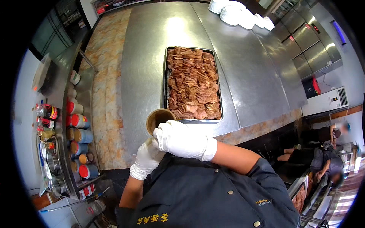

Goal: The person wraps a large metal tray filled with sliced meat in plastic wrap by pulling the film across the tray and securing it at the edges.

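A round, brown, open-mouthed container (160,114) is at the near left corner of a metal tray (216,120), its dark inside partly showing. My left hand (148,158), in a white glove, grips the container's near side from below. My right hand (184,141), gloved the same way, lies across the rim with its fingers curled. Whether those fingers hold anything is hidden. Thinly sliced brown cooked meat (194,82) fills the tray in overlapping rows.
The tray sits on a steel worktable (142,71). Stacked white plates (233,14) stand at its far right. On the left, a steel shelf unit (67,94) holds lidded tubs (82,138) and bottles (47,111). Two people (325,162) are at the right.
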Action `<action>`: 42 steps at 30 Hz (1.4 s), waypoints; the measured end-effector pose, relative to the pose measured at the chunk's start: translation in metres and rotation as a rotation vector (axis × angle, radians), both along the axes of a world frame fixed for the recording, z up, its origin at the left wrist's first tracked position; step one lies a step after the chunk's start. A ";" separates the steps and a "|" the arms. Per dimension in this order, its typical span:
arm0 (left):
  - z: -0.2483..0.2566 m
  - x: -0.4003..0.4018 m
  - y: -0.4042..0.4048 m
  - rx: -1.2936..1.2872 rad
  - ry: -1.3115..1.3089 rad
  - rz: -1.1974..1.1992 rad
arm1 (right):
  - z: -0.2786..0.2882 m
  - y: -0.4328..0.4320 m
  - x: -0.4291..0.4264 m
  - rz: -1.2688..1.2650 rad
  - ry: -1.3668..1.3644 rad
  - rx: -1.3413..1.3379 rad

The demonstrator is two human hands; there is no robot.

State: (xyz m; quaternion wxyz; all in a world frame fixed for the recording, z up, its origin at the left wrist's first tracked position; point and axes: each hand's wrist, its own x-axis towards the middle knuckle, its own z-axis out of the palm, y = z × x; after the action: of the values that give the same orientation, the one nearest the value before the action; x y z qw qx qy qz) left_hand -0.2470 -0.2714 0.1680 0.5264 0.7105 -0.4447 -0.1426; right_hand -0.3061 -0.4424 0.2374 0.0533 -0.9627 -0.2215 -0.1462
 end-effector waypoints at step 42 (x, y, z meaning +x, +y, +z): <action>-0.038 0.009 -0.022 0.203 -0.311 -0.151 | 0.008 -0.058 -0.044 -0.226 0.133 0.244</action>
State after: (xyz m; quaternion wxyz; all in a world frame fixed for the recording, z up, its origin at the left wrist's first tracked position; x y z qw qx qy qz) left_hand -0.2384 -0.2938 0.1300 0.3645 0.7381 -0.5561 -0.1143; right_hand -0.3504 -0.5009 0.2449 0.1676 -0.9754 -0.0884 -0.1130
